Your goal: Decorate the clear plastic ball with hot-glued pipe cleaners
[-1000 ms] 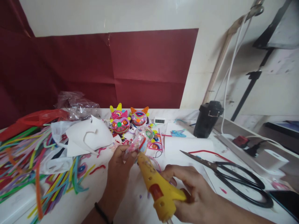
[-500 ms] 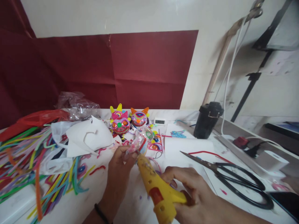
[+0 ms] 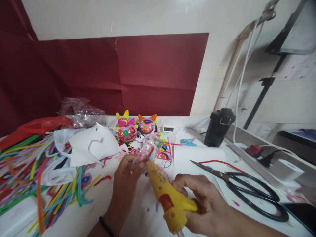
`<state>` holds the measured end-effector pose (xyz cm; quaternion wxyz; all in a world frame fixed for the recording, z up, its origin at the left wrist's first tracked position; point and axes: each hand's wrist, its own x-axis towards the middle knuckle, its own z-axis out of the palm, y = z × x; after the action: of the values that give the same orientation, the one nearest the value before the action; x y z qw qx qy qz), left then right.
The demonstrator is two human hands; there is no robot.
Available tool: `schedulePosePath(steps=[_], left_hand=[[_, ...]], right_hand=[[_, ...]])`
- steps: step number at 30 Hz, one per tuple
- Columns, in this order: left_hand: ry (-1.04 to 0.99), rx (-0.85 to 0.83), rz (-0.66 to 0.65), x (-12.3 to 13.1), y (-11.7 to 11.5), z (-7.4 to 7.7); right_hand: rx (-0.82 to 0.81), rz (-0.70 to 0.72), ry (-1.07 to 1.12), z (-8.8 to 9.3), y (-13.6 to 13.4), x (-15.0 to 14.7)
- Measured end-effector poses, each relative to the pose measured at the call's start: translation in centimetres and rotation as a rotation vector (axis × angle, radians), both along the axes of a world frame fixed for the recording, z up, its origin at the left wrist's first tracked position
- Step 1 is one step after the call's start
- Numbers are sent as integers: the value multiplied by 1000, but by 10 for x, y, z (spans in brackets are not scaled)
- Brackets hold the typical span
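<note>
My right hand (image 3: 204, 200) is wrapped round a yellow hot glue gun (image 3: 164, 196) with a red patch on its side. The gun's nozzle points up and away, close to the fingertips of my left hand (image 3: 129, 177). Those fingers pinch a clear plastic ball (image 3: 145, 148) with pink, red and blue strips on it. Whether the nozzle touches the ball I cannot tell. Behind it sit colourful ball-shaped animal heads, one with a green nose (image 3: 127, 132) and one with orange ears (image 3: 147, 123).
Pipe cleaners (image 3: 22, 174) in many colours pile up at left beside cut white paper (image 3: 93, 144). Black-handled scissors (image 3: 256, 191) lie at right. Farther back stand a black bottle (image 3: 219, 127) and a small digital timer (image 3: 169, 129). A power strip (image 3: 269, 168) runs along the right.
The glue gun has shifted slightly right, its nozzle drawing a little away from my left fingertips. My left hand and the plastic ball have hardly moved.
</note>
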<state>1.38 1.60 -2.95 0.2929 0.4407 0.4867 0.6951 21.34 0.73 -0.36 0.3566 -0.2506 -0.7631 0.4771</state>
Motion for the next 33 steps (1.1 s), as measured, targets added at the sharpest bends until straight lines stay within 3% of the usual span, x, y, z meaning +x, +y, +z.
schedulePosePath(steps=[8,21,33], left_hand=[[-45,13,-24,2,-1,3],[-35,1,-10,1,-1,3],[-40,-42,-118,7,9,15]], right_hand=[[17,-3,-39,6,-5,0],[-27,0,16,-2,1,1],[128,-54,51,-4,7,2]])
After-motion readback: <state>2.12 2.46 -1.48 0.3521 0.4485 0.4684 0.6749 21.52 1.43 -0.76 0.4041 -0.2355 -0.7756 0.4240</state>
